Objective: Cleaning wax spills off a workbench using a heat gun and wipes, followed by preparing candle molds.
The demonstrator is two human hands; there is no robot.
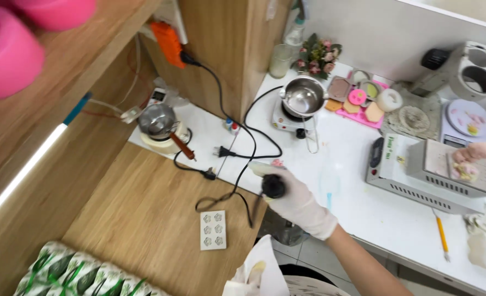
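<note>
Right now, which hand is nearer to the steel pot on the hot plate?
Right. The gloved right hand, gripping a black-tipped tool, is at the edge of the table, below the steel pot. The left hand lies at the picture's bottom edge, farther.

Gloved right hand (295, 200) grips black tool (273, 187), perhaps heat gun, above white counter (374, 211); flower mould (213, 230) nearby.

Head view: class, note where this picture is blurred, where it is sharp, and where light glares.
Head view: the pink shapes at top left are close and out of focus; the gloved hand is slightly smeared; the white flower mould is fairly sharp; the light strip under the shelf glares white.
</note>
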